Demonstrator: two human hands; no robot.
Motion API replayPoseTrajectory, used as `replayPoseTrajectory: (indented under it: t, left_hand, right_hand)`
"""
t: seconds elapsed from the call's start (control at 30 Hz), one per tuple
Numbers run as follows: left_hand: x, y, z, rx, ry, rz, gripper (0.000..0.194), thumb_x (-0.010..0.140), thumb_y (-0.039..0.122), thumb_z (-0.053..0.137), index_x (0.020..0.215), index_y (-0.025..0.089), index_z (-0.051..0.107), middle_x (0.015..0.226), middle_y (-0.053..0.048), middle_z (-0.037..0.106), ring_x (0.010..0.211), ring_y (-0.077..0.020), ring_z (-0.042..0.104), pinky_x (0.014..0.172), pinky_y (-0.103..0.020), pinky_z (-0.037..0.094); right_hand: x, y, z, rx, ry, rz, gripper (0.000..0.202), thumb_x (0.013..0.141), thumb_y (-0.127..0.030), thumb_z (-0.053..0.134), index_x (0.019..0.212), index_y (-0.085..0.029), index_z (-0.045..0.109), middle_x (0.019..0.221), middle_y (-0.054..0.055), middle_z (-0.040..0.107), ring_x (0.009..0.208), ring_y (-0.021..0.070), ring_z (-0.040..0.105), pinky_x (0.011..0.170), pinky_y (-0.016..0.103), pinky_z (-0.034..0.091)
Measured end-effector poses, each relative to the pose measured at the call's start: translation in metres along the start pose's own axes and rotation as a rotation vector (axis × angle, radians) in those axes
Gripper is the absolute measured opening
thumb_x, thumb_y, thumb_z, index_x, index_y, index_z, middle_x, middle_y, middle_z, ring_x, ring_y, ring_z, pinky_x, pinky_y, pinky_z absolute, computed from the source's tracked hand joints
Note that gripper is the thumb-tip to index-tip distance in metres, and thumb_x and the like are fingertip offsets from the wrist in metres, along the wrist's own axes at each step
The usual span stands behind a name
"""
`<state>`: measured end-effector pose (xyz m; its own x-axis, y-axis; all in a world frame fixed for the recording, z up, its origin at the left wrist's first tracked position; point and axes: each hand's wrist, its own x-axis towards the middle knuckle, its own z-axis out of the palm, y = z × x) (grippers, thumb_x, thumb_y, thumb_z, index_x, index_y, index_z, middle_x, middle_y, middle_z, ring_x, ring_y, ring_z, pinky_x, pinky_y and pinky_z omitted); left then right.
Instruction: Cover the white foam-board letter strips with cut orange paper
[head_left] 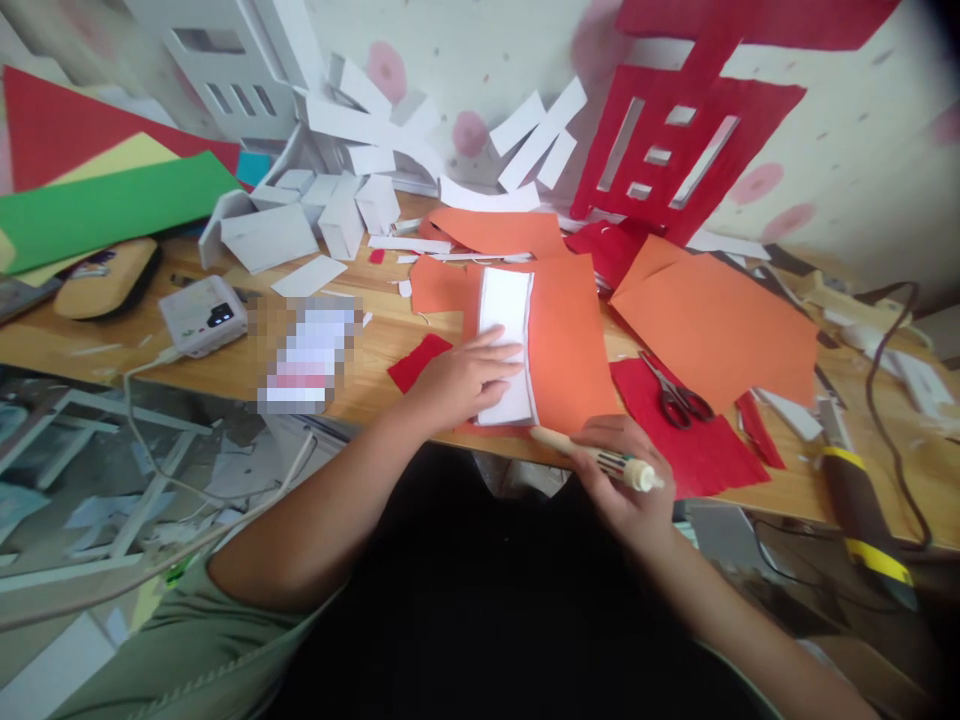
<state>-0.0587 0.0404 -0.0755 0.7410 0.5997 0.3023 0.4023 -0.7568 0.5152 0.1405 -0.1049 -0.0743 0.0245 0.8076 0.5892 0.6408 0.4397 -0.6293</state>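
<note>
A white rectangular piece (507,300) lies on an orange sheet (574,340) at the table's front edge. Dark lines run along its sides. My left hand (469,375) rests on the white piece with its fingers spread. In my right hand (622,475) is a thick cream pen (619,465), its narrow end by the lower right corner of the white piece. The fingers are wrapped round the pen. Scissors (676,398) with dark handles lie on red paper (694,455), just right of my right hand.
A phone (311,355) and a white device (202,316) with a cable lie left. Folded white boxes (270,235) stand behind them. Another orange sheet (724,325) and a dark, yellow-banded tool (862,520) are right. A red cut-out (686,140) leans on the wall.
</note>
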Motion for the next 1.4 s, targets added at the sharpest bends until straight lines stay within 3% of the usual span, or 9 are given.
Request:
replayPoseTrajectory:
  t: [0.17, 0.57, 1.07, 1.4]
  left_hand:
    - [0.000, 0.000, 0.000, -0.028, 0.022, 0.001, 0.031, 0.089, 0.023, 0.051, 0.113, 0.021, 0.070, 0.134, -0.003, 0.059, 0.139, -0.0217, 0.038, 0.111, -0.040, 0.041]
    - [0.000, 0.001, -0.001, -0.020, 0.023, 0.023, 0.032, 0.090, 0.022, 0.049, 0.114, 0.020, 0.069, 0.134, -0.005, 0.059, 0.138, -0.0216, 0.039, 0.111, -0.041, 0.041]
    - [0.001, 0.003, -0.003, -0.029, 0.000, -0.029, 0.032, 0.091, 0.026, 0.049, 0.115, 0.023, 0.069, 0.134, -0.001, 0.059, 0.139, -0.0202, 0.037, 0.112, -0.040, 0.040]
    - [0.001, 0.004, -0.005, -0.012, 0.000, -0.016, 0.031, 0.091, 0.025, 0.050, 0.116, 0.023, 0.068, 0.134, -0.002, 0.059, 0.139, -0.0216, 0.037, 0.111, -0.043, 0.041]
  right_hand:
    - [0.002, 0.008, 0.000, 0.081, 0.051, 0.085, 0.003, 0.085, -0.021, 0.064, 0.087, -0.019, 0.065, 0.081, 0.006, 0.063, 0.077, 0.0194, 0.063, 0.066, 0.033, 0.052]
    - [0.002, 0.000, 0.002, 0.053, -0.029, -0.080, 0.011, 0.083, -0.019, 0.064, 0.094, -0.019, 0.066, 0.085, 0.007, 0.064, 0.077, 0.0197, 0.065, 0.065, 0.032, 0.055]
    - [0.002, 0.011, -0.007, 0.151, 0.048, 0.081, 0.006, 0.085, -0.020, 0.061, 0.090, -0.020, 0.065, 0.082, 0.006, 0.064, 0.079, 0.0200, 0.063, 0.068, 0.035, 0.053]
    - [0.011, 0.012, -0.001, 0.214, 0.035, 0.120, 0.003, 0.085, -0.021, 0.062, 0.087, -0.020, 0.064, 0.080, 0.004, 0.065, 0.079, 0.0186, 0.063, 0.071, 0.033, 0.052]
